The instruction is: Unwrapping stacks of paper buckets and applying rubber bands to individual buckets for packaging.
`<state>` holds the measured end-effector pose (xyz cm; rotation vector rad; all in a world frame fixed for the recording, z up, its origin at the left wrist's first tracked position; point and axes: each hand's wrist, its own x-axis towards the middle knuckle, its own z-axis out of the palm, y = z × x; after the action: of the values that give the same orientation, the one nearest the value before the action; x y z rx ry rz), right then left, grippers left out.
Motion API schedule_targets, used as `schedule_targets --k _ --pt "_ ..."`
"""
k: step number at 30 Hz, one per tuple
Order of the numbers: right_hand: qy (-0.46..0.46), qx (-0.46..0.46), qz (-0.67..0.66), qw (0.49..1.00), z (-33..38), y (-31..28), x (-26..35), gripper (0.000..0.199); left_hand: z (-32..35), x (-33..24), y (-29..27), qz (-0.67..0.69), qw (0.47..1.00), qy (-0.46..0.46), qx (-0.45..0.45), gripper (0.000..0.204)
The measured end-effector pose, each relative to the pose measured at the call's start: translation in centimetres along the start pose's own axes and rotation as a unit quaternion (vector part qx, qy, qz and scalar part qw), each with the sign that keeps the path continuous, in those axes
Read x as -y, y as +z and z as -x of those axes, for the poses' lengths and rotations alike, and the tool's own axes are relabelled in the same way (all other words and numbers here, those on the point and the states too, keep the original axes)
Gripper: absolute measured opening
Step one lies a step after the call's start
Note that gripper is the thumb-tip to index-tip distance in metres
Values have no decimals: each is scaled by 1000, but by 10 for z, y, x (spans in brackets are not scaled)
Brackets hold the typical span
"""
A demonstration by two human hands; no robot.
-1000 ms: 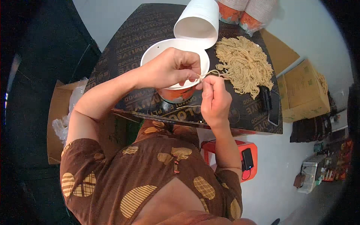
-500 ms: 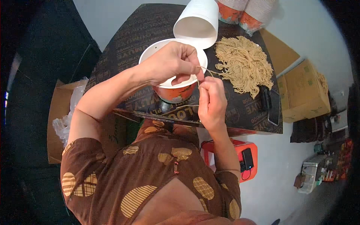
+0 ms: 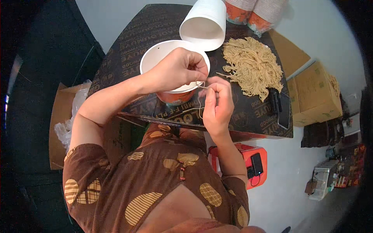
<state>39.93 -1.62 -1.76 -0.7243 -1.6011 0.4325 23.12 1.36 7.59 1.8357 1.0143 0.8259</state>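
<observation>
While left fingers (image 3: 193, 75) and right fingers (image 3: 210, 99) pinch thin, limp cord (image 3: 203, 86), wavy tan strands (image 3: 252, 66) lie heaped nearby.

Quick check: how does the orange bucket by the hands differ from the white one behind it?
The orange bucket sits mouth up; the white bucket is tipped over, mouth toward the person. The orange bucket's visible outer wall is mostly orange; the white bucket's is white. Both have white insides and are on the dark table.
</observation>
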Motion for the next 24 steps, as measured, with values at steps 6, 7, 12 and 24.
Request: schedule_targets --k 6,7,12,24 --pt "230 2 -178 957 0 6 19 6 7 -6 -1 -23 999 -20 29 6" --pt "230 2 -177 957 1 6 16 6 8 -8 -1 -44 999 -13 25 6" --pt "149 -42 -86 984 3 12 2 5 15 -4 2 -109 992 57 14 12" --pt "81 -80 -20 993 -1 18 1 12 18 -5 -3 -73 996 28 42 33"
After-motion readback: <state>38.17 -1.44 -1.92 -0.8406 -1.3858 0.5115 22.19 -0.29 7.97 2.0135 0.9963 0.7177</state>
